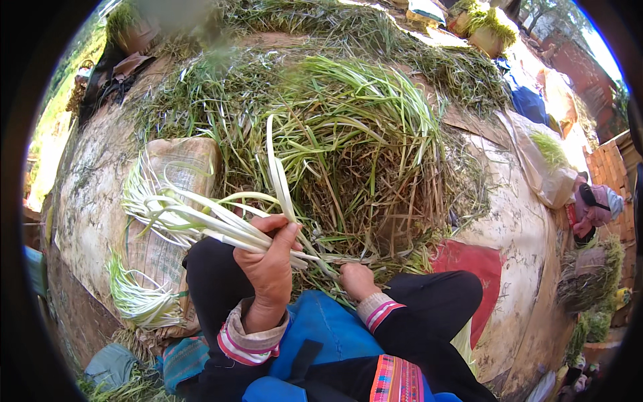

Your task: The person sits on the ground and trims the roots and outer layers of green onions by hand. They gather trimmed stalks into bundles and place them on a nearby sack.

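My left hand [269,274] holds a bunch of long, pale green-white leafy stalks [201,213]. Their loose ends spread to the left, and one stalk bends upright above the fingers. To the right of it, my right hand [357,282] is closed with curled fingers around thin pale strands at the root end of a stalk [319,259]. Just beyond both hands rises a large heap of long-leaved plants [361,130], green on top and brown and dry at its near side. A bundle of trimmed white-green stalks [143,296] lies to the left of my left knee.
A flattened printed sack [155,251] lies under the bundle. Blue cloth [326,326] covers my lap. A red sheet [469,281] lies by my right knee. Cut leaves [447,65] litter the far ground. At the right stand a white sack [542,156] and a pink bag-like item [595,206].
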### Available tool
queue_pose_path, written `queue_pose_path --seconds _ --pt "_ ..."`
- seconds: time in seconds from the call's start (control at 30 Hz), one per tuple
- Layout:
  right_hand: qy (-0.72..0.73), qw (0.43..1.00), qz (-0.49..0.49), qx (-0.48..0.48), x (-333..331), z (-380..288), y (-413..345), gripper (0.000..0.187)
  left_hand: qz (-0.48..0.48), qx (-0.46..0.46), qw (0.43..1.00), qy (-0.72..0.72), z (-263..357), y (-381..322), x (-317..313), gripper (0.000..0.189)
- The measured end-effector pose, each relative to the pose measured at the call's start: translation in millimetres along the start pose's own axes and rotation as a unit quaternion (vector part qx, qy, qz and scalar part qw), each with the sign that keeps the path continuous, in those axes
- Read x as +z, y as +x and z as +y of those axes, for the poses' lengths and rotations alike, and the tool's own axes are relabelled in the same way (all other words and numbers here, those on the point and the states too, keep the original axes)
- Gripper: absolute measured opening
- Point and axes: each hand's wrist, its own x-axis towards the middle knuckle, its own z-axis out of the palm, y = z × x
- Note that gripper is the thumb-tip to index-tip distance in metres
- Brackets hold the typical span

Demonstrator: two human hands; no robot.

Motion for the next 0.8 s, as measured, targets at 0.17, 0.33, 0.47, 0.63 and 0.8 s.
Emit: queue_pose_path --seconds 0.17,0.33,0.47,0.63,0.8 --pt "0.259 0.941 0.167 -0.141 -95.9 -37.3 6.9 0.025 -0.087 -0.026 0.995 0.047 -4.7 -3.7 4.2 0.011" --pt "0.673 0.726 0.051 -0.132 -151.7 -78.5 14.9 0.02 -0.144 -0.111 0.983 0.021 -10.6 -6.9 7.6 0.012" --pt "0.757 0.64 0.113 -0.06 -146.2 -51.3 16.2 0.012 -0.106 -0.157 0.981 -0.045 -13.8 -2.2 0.8 0.011" --pt "0.732 0.593 0.323 0.092 -161.5 44.9 21.2 0.013 -0.093 -0.195 0.976 -0.039 -12.9 2.7 -9.4 0.015" --pt "0.676 0.656 0.335 0.032 -193.4 56.5 12.5 0.014 -0.152 -0.256 0.954 0.023 -7.8 0.7 -8.6 0.019"
